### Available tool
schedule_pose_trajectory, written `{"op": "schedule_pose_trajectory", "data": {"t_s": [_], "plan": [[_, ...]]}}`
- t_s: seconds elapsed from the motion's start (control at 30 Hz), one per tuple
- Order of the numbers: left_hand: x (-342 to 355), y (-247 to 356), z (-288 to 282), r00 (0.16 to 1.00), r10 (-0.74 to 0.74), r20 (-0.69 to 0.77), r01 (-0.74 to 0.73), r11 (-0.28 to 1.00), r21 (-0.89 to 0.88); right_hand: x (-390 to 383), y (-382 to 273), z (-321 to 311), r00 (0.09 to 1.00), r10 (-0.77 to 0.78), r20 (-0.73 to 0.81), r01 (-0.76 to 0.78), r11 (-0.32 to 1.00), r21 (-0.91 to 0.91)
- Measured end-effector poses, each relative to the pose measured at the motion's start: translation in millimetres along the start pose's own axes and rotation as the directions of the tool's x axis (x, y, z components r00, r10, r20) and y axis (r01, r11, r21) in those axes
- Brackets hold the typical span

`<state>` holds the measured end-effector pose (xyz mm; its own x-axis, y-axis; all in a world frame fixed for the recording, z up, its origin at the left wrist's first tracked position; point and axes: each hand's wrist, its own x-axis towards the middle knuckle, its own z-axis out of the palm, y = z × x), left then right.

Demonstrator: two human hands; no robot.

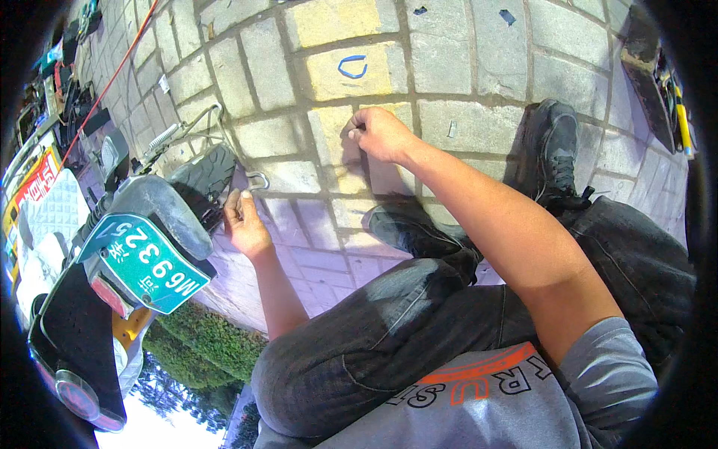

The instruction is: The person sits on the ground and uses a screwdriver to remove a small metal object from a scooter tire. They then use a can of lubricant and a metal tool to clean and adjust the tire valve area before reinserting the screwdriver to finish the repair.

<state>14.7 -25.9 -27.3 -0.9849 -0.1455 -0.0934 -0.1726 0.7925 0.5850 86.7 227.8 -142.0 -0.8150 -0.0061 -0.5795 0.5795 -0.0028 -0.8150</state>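
Left grip point(245, 223) bends its fingers near a scooter's rear tyre point(208, 179) and curved metal hook point(260, 179) at left, while the right grip point(380, 133) curls over farther paving point(445, 66), either one's hold unclear.

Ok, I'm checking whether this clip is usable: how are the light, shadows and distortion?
Head view: strong sun on the upper paving; head view: purple cast on the shaded paving by the left hand, dark shadow beside the right hand; head view: sky blown out at lower left, fisheye bending toward the black rim.
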Motion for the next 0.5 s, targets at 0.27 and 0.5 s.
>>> {"op": "schedule_pose_trajectory", "data": {"t_s": [0.27,0.5], "plan": [[2,-10,-7,0.998,0.039,0.045,-0.044,0.992,0.115,-1,-3,2,1.0,0.014,0.002,-0.014,1.0,0.02],[4,-10,-12,0.999,0.032,0.017,-0.035,0.979,0.203,0,-7,-1,1.0,0.007,0.02,-0.007,1.0,-0.003]]}}
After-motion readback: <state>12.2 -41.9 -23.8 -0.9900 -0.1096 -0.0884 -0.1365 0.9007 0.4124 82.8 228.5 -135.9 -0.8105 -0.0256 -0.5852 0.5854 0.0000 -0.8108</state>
